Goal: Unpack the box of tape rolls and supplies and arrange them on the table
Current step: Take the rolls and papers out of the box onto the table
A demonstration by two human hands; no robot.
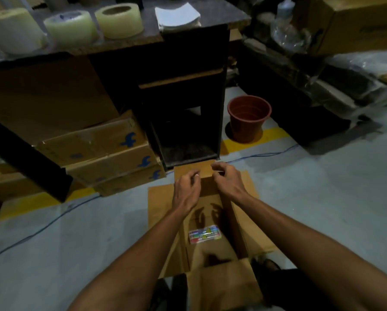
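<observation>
An open brown cardboard box (pixel 239 223) stands on the floor below me with its flaps spread out. A clear packet of coloured pens (pixel 204 234) lies on its bottom. My left hand (pixel 186 189) and my right hand (pixel 227 179) hover over the far flap (pixel 192 170) with curled fingers and hold nothing that I can see. On the dark table (pixel 221 13) at the top left stand three pale tape rolls (pixel 70 26) (pixel 120 19) (pixel 10 30), and a white paper stack (pixel 176 16) lies beside them.
Taped cardboard boxes (pixel 98 153) are stacked under the table at the left. A brown plastic bucket (pixel 248 117) stands on the floor to the right of the table's cabinet. A blue cable (pixel 266 154) runs across the grey floor. Wrapped bundles and boxes fill the right side.
</observation>
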